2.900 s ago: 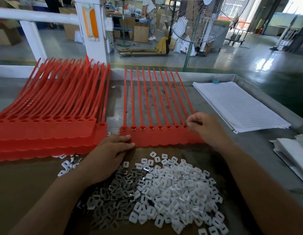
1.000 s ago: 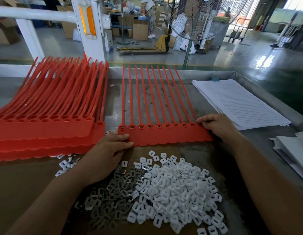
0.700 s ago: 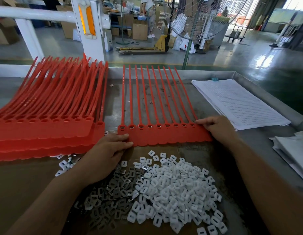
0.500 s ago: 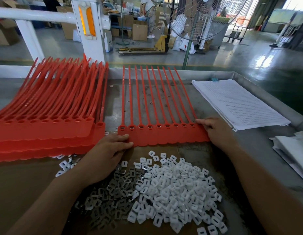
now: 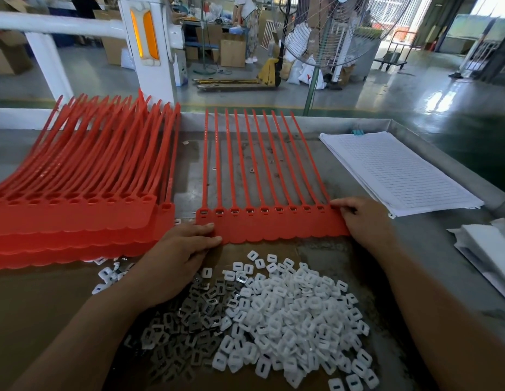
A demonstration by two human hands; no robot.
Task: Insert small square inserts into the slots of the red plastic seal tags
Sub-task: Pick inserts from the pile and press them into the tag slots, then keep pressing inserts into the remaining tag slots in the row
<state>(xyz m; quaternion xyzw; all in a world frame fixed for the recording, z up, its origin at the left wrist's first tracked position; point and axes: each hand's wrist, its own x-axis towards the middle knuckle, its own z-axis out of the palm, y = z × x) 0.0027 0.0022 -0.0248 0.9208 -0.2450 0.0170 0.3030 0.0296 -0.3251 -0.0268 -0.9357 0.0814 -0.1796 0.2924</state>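
Evidently steadying the tag strip (image 5: pixel 273 225), the left hand (image 5: pixel 177 255) presses flat on one end; the right hand (image 5: pixel 364 221) covers the other, grip unclear. Inserts (image 5: pixel 288 314) lie handy toward the worktop's (image 5: pixel 432 249) front edge.

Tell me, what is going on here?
A person works on a strip of red seal tags that lies flat on the table. The left hand presses its left end, the right hand rests on its right end. The slots in view seem filled. A pile of white square inserts lies in front, and a stack of more red tags at the left.
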